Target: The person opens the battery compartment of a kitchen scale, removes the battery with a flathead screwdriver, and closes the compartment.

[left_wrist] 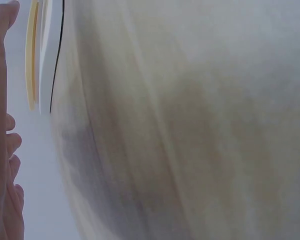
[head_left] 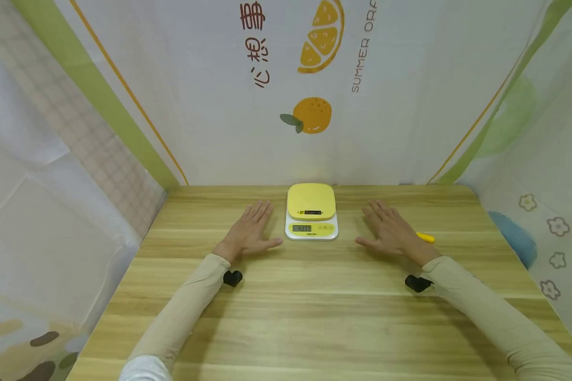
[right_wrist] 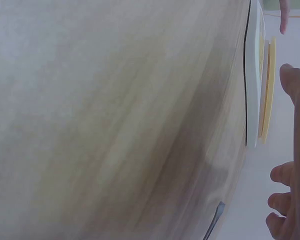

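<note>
A yellow and white digital kitchen scale (head_left: 311, 199) stands at the back middle of the table, lit digits on its display and nothing on its platform. To its left, my left hand (head_left: 248, 233) is spread with straight fingers and thumb pointing toward the scale. On the other side, my right hand (head_left: 390, 232) is held the same way, palm down. Neither hand holds anything. A yellow handle (head_left: 426, 237) shows beside the right wrist, the rest hidden beneath that hand. In the right wrist view, a slim metal shaft with a flattened tip (right_wrist: 217, 212), like a screwdriver's, lies below the fingers.
The wood-grain table (head_left: 286, 317) ends at a white printed curtain (head_left: 209, 132) right behind the scale. More cloth hangs along the left and right sides. A black wrist camera (head_left: 232, 278) sits under the left wrist, another black camera (head_left: 417, 283) under the right.
</note>
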Motion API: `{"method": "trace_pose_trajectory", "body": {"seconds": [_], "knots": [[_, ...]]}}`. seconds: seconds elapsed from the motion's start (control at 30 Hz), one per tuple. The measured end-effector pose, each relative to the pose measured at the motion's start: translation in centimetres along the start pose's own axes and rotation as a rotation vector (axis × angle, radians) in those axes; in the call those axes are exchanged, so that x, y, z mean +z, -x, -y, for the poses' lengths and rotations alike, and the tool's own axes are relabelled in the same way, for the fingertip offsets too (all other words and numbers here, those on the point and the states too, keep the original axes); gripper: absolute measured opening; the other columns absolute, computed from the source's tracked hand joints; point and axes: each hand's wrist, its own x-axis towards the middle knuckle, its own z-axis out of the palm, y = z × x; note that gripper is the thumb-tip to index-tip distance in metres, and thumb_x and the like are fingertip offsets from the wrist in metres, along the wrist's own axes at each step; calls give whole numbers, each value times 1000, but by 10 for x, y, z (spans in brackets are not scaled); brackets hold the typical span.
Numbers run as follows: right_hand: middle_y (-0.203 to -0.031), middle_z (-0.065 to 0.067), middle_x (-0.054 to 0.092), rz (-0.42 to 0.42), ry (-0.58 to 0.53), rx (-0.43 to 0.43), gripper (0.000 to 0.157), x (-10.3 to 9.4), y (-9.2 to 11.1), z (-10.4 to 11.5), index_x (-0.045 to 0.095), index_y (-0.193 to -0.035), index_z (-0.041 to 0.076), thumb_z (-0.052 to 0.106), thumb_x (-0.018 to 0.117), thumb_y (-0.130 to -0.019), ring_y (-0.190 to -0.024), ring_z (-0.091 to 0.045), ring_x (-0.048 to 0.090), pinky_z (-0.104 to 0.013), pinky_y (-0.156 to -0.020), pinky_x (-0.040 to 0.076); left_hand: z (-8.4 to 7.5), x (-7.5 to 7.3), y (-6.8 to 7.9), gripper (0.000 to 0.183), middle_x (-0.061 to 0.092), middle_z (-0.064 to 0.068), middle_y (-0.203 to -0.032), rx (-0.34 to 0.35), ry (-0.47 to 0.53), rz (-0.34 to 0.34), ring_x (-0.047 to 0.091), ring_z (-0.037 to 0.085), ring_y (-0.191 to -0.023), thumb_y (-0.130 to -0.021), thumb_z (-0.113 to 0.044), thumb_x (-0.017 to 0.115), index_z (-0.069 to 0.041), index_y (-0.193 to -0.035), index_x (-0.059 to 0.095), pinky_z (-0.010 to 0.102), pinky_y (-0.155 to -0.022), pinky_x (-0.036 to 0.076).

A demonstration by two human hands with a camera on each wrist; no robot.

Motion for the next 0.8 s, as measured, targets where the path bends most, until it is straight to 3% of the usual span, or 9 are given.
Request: {"method": "trace_pose_trajectory", "body": {"seconds": [0.43,0.63,0.8], "knots": [[-166,-29,16,30,-26,10,96,-3,0,-1,27,-159,-2,66,55,-97,-153,-47,15,-71,-123,19,2,-1,2,105,15,22,-169,7,6,-1,11,37,-156,-95,-72,45,4,-161,15,49,-132,6],[-162,-33,23,15,-68,4,93,-15,-4,1,30,-156,-7,62,55,-99,-151,-49,18,-65,-124,23,1,-10,-1,101,14,22,-169,-12,48,-14,11,35,-157,-98,-69,45,3,-161,14,50,-131,9],[-163,-29,27,-16,-152,55,96,-20,-9,4,29,-156,-8,65,53,-99,-152,-45,21,-61,-125,24,-4,-19,-6,101,13,21,-169,-31,99,-6,8,34,-157,-99,-69,45,2,-162,12,47,-132,6]]}}
